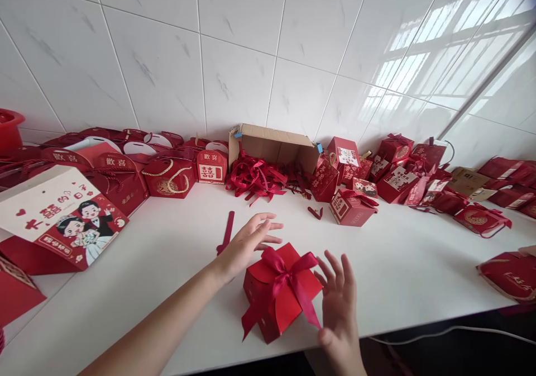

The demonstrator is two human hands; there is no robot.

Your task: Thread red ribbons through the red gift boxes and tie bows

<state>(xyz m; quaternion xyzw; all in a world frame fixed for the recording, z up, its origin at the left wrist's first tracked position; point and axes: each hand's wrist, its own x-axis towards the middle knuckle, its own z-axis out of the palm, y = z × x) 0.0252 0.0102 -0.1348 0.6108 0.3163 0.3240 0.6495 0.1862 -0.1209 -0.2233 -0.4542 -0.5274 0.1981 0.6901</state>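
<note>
A red gift box stands near the front edge of the white table, its lid closed and topped with a dark pink ribbon bow. Two ribbon tails hang down over its sides. Above the box's far left corner, my left hand is open with fingers stretched out and nothing in them. My right hand is open beside the box's right side, its fingers spread near the bow's loop and one tail. Whether the right fingers touch the box, I cannot tell.
Behind lies a cardboard box on its side, spilling red ribbons. A ribbon strip lies by my left hand. Red gift boxes crowd the left, including a printed one. More boxes stand at right. A white cable hangs below the edge.
</note>
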